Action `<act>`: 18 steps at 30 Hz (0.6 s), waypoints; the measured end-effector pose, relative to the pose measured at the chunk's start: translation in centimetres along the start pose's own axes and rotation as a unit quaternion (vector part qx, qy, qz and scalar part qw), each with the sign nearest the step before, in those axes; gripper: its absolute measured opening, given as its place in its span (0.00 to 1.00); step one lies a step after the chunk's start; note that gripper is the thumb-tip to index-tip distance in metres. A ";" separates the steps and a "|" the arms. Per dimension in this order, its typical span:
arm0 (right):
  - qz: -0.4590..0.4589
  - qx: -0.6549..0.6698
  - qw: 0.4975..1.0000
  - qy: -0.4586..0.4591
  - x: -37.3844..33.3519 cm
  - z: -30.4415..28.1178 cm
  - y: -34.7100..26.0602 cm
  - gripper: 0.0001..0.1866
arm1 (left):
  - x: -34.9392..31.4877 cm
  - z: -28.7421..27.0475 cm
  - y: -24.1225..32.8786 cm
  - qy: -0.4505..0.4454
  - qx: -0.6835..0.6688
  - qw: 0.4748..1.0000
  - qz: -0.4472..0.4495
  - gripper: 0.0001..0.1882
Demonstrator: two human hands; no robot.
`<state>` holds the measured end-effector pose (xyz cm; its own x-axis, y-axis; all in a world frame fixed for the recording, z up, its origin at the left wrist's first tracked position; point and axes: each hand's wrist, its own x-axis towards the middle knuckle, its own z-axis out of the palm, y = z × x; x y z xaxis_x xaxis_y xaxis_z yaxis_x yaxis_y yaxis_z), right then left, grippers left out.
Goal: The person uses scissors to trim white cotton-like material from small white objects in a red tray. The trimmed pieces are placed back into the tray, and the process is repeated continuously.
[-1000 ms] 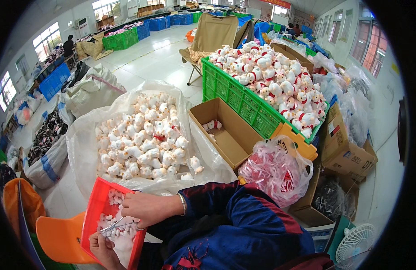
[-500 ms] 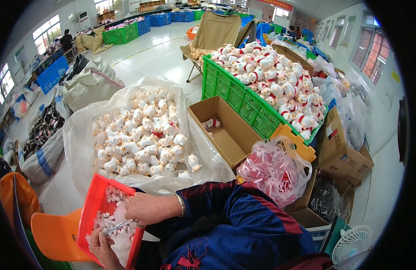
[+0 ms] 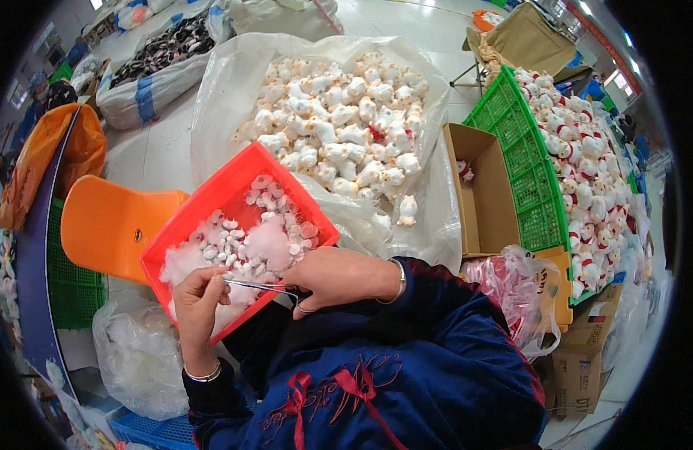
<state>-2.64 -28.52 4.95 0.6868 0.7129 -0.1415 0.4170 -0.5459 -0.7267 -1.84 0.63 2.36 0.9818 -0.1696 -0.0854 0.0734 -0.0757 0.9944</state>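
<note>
My right hand (image 3: 342, 274) is closed on slender metal forceps (image 3: 262, 285) with scissor-like handles, their tips pointing left. At those tips my left hand (image 3: 201, 295) is pinched shut, with something too small to make out between the fingers. Both hands are over the near side of a red tray (image 3: 180, 217), which is tilted across my lap. Inside the tray lie white stuffing fluff (image 3: 267, 244), small white oval pieces (image 3: 223, 238) and clear round discs (image 3: 307, 229).
Beyond the tray, a plastic sack (image 3: 220, 112) holds many small white plush toys (image 3: 339, 120). To the right stand a cardboard box (image 3: 481, 195), a green crate (image 3: 522, 191) of plush toys with red scarves, and a bag of pink ribbons (image 3: 511, 289). An orange chair (image 3: 110, 225) is left.
My view has swung down and left, so the tray and hands sit higher and further right. My left hand now shows more fully, still at the forceps' tips.
</note>
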 end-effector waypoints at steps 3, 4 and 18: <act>-0.008 0.015 1.000 0.009 0.5 -0.6 0.0 0.21 | 0.1 -1.9 -1.3 0.065 -0.083 0.994 0.006 0.07; -0.010 0.032 0.999 0.021 0.7 -0.9 -0.1 0.21 | 0.2 -2.4 -1.7 0.087 -0.124 0.988 0.012 0.07; -0.044 -0.002 0.980 0.194 6.7 2.0 2.2 0.24 | 1.3 -0.8 -2.2 0.149 -0.128 0.980 -0.027 0.13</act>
<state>1.74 -24.06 1.08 0.8223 0.5366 0.1892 0.4872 -0.4923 -0.7213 -0.59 1.34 0.12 0.9800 0.1251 -0.1551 0.1314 0.1790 0.9750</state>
